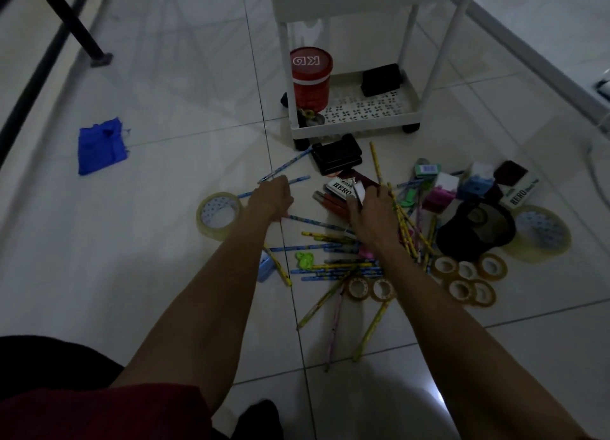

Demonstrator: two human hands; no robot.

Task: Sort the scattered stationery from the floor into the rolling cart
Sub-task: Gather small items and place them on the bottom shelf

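The cart (356, 127) stands on castors at the far edge of the mess, its lower shelf already holding a red tub (310, 76) and a black case (381, 79). A knock from a reaching arm would likely roll it away.

On the floor (165, 274) the stationery lies in one tangled heap just in front of the cart. Two big tape rolls (202, 216) flank it, small rolls (450, 289) sit at the near right, and crossed pencils (343, 266) fill the middle. The rolls lie flat but could wheel off if tipped. The pencils are thin, round and stacked over one another, so lifting one may drag or scatter the others.

The right hand (369, 208) reaches over the pencils and pinches the white end of a HERO box (340, 185). A hold that small may let the box swing or open. The left hand (272, 195) is curled knuckles-up over blue pencils; whether it grips one I cannot tell.
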